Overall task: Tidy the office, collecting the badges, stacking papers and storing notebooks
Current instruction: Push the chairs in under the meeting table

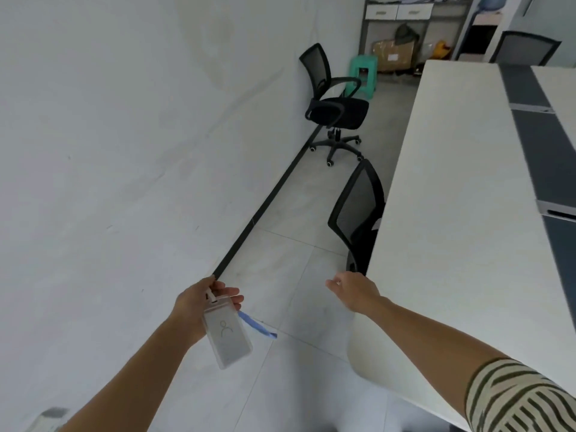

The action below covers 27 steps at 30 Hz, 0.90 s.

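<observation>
My left hand [199, 302] grips the top clip of a clear plastic badge holder [227, 335] with a small figure drawn on it. The badge hangs below my fingers, and its blue lanyard [256, 326] trails to the right. My right hand [353, 291] reaches forward with loose, parted fingers and holds nothing. It hovers just off the near left corner of the long white desk [461, 213]. No papers or notebooks show on the visible desk top.
A black mesh chair [358, 213] is tucked against the desk's left edge. Another black chair [335, 107] stands further along by the white wall [124, 151]. A green stool [363, 74] and shelving [405, 26] lie at the far end. Grey dividers [542, 145] run down the desk's right side.
</observation>
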Motion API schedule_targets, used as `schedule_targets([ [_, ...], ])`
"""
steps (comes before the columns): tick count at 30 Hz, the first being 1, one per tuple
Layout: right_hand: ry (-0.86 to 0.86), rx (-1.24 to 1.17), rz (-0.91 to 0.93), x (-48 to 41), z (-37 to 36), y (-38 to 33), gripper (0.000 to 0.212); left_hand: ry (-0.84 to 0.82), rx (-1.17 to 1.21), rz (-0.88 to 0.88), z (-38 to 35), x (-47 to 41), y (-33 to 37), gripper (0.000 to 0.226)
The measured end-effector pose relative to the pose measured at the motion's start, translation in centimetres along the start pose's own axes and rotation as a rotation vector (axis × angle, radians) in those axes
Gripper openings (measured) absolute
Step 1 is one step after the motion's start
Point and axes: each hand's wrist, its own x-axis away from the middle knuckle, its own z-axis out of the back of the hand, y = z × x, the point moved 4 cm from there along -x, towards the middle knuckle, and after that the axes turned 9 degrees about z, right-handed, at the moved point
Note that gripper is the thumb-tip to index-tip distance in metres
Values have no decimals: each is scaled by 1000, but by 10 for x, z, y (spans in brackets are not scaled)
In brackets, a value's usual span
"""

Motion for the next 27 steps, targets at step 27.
schedule_targets([
  [27,326,-196,-675,-299,90,8,61,-270,-428,162,-168,-324,330,28],
])
